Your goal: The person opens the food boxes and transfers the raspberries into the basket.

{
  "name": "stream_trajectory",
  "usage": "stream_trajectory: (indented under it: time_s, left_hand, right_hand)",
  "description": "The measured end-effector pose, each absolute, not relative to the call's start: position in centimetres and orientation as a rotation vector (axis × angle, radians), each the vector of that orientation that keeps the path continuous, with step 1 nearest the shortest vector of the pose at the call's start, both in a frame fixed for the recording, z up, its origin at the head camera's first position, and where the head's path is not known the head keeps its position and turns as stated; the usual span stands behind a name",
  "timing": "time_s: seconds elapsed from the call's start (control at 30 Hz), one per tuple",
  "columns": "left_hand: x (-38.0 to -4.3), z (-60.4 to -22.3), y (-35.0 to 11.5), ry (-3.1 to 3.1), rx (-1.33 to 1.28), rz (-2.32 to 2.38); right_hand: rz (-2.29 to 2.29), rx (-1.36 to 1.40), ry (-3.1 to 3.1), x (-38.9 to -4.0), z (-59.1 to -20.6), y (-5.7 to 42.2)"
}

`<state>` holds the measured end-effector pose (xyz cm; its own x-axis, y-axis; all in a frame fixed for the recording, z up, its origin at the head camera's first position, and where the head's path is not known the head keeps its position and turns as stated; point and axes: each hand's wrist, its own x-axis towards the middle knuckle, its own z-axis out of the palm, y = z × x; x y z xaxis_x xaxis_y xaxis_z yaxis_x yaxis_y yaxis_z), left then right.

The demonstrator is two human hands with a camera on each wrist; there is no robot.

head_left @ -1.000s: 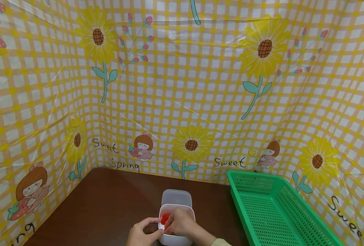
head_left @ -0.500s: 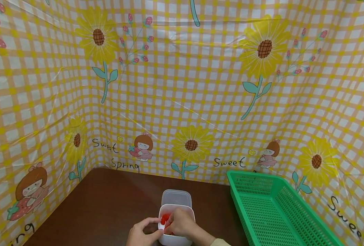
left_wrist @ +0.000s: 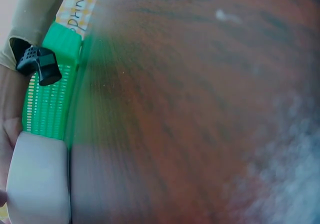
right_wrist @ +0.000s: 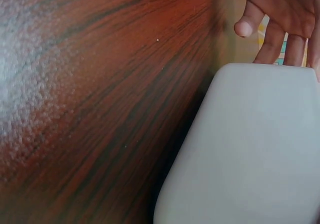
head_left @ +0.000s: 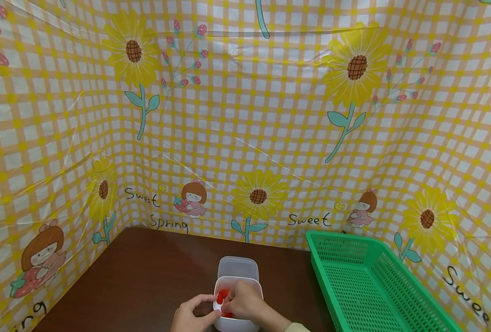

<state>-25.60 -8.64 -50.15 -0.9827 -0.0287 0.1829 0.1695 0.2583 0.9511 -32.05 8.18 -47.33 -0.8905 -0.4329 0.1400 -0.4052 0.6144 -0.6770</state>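
A white plastic food container point(head_left: 237, 324) stands at the front middle of the table, with red pieces point(head_left: 221, 296) inside, too small to name. The left hand point(head_left: 193, 314) is at its left side, thumb and index fingertips spread at the rim. In the right wrist view, fingers of this left hand point(right_wrist: 287, 26) reach down behind the container point(right_wrist: 245, 144). My right hand point(head_left: 244, 300) is inside the container, its fingers bent down among the red pieces. Whether something is between those fingertips is hidden.
A clear lid point(head_left: 238, 268) lies just behind the container on the dark wooden table point(head_left: 154, 272). To the right stands a green perforated basket point(head_left: 349, 276). Patterned yellow checked cloth point(head_left: 245, 124) walls the table at the back and sides.
The right hand's fingertips have shifted very slightly among the red pieces, and more red shows below them. The left hand and the container have not visibly moved.
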Motion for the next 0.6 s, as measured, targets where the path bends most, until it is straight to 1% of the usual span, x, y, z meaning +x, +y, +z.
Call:
stream_trajectory:
  time_s: [0.37,0.6]
  left_hand:
    - [-25.5,-50.1,-8.6,-2.356,-0.136,-1.839]
    - [-25.5,-50.1,-8.5,-2.357,-0.127,-1.809]
  right_hand:
    - [-1.206,-0.731,2.736,-31.7,-46.5,8.2]
    - [-1.220,-0.736,2.705,-31.8,-45.3,8.5]
